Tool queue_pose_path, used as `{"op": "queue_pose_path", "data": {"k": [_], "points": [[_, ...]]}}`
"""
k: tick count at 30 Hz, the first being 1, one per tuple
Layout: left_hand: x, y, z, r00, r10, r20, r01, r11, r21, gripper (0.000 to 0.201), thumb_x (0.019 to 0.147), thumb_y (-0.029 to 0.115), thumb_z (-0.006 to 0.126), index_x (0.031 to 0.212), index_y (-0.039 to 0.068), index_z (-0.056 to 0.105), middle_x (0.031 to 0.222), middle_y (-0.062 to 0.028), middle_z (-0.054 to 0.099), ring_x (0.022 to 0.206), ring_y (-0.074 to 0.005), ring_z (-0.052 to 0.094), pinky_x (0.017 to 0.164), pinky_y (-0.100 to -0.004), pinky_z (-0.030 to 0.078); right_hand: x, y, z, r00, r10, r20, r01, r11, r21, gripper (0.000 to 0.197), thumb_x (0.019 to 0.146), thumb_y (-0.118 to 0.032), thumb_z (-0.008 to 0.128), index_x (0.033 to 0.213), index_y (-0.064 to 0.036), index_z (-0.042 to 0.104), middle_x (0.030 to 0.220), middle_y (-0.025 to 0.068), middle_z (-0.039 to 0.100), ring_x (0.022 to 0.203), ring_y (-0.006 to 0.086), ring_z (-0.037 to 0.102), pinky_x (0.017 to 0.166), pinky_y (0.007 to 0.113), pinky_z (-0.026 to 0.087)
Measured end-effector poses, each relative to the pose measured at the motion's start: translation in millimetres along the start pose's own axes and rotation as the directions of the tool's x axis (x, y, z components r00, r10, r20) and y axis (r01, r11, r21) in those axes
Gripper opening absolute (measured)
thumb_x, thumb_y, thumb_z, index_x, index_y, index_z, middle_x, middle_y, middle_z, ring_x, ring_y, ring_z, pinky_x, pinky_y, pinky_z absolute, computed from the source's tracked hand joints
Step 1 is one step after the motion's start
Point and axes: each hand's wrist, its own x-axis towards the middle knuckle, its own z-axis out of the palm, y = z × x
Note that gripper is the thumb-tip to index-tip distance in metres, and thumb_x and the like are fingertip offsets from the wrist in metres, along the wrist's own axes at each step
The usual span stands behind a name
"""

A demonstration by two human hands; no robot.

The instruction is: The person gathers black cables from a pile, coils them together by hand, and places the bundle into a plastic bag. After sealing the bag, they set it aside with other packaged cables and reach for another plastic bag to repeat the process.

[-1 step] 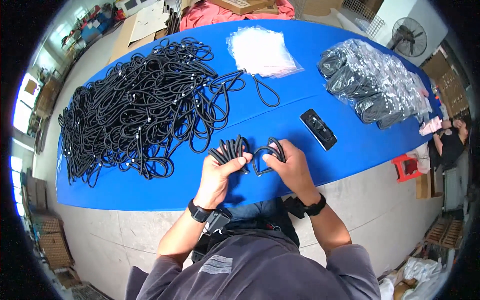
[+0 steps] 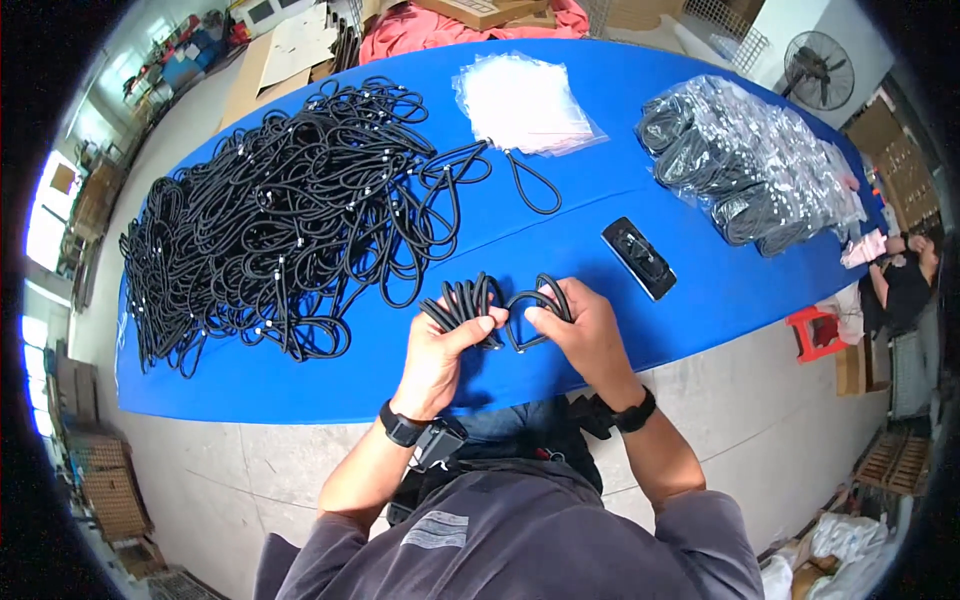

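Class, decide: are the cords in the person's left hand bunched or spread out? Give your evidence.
Bunched: several lengths of black cord lie close together, side by side, gripped in the left hand.

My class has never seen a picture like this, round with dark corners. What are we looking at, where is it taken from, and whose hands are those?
No robot here: a wide fisheye camera on a person's head looks down, so straight edges bend near the rim. The bare left hand and right hand are the wearer's own. The left grips a bunch of black cords; the right holds a curved cord close by. Whether the two join is hard to tell. On the blue table lie a large cord heap to the left, clear bags at the far side, a phone-like black thing and, to the right, filled bags.
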Motion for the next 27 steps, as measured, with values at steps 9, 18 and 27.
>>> {"op": "queue_pose_path", "data": {"k": [9,18,27], "points": [[7.6,-10.2,20.0,0.999,-0.042,0.016,0.041,0.998,0.038,0.017,0.088,0.003,0.073,0.106,0.001,0.071,0.098,-0.0047,0.072,0.085,-0.0102,0.065,0.082,-0.0271,0.051,0.1,13.0,-2.4,1.000,-0.028,0.001,0.025,0.895,0.446,0.016,0.095,-0.012,0.065,0.105,0.0003,0.063,0.094,-0.0004,0.066,0.088,0.0057,0.059,0.077,0.023,0.048],[4.2,-6.6,33.6,0.999,-0.029,0.042,0.026,0.997,0.068,0.017,0.088,0.000,0.072,0.105,0.001,0.072,0.099,-0.0029,0.072,0.086,-0.0088,0.064,0.081,-0.0251,0.050,1.7,14.7,-5.6,0.982,-0.015,0.187,-0.094,0.820,0.564,0.017,0.097,-0.013,0.065,0.110,-0.0010,0.064,0.102,-0.0011,0.065,0.091,0.0048,0.057,0.084,0.023,0.047],[2.2,-13.2,31.3,0.999,-0.045,-0.023,0.046,0.998,0.049,0.021,0.088,0.000,0.071,0.110,-0.001,0.072,0.100,-0.0049,0.073,0.090,-0.0103,0.065,0.086,-0.0274,0.051,-1.3,12.7,-1.5,0.979,-0.046,0.198,-0.077,0.818,0.571,0.018,0.098,-0.009,0.062,0.114,-0.0006,0.062,0.102,-0.0016,0.065,0.092,0.0043,0.056,0.082,0.024,0.048]]}}
